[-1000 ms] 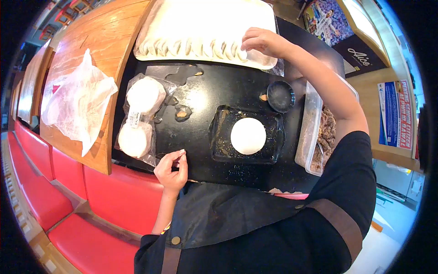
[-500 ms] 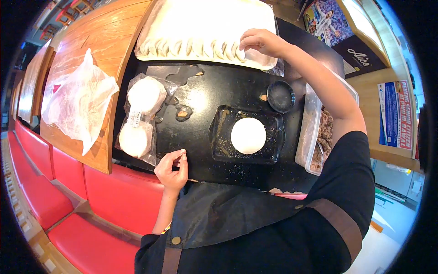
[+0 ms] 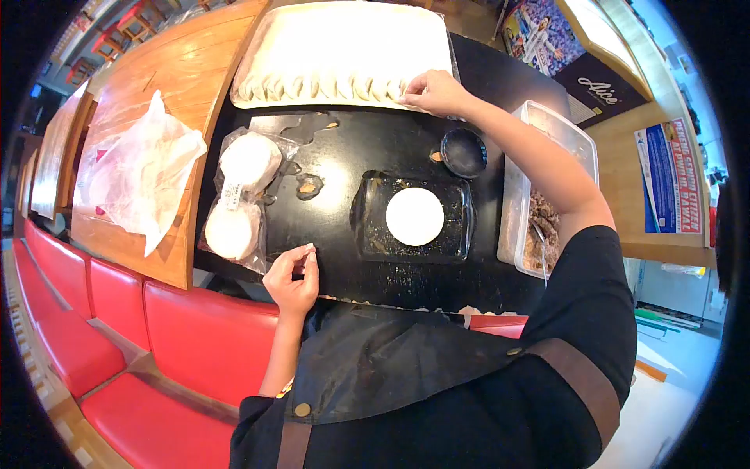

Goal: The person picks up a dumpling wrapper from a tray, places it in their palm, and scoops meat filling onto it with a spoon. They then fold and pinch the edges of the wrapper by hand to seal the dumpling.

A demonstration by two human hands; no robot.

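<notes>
A pale tray (image 3: 344, 47) at the back of the black table carries a row of folded dumplings (image 3: 316, 87) along its near edge. At the right end of this row is my right hand (image 3: 436, 94), its fingertips closed on the last dumpling, which they mostly hide. My left hand (image 3: 293, 280) hovers by the table's front edge, thumb and index finger pinched together, a whitish smear on their tips. Between my arms, a stack of round white dough wrappers (image 3: 415, 216) lies on a black floured tray (image 3: 373, 244). A small dark bowl (image 3: 464, 153) stands behind it.
Wrapped packs of round wrappers (image 3: 248, 162) lie at the left. A plastic tub (image 3: 512, 205) of minced filling (image 3: 542, 223) with a spoon stands at the right, under my forearm. A plastic bag (image 3: 141, 172) rests on the wooden table (image 3: 191, 74); red seats (image 3: 207, 320) line the lower left.
My right hand has lowered slightly toward the row's end, and its fingertips now cover the last dumpling. My left hand keeps its pinch. The whole view has shifted a little.
</notes>
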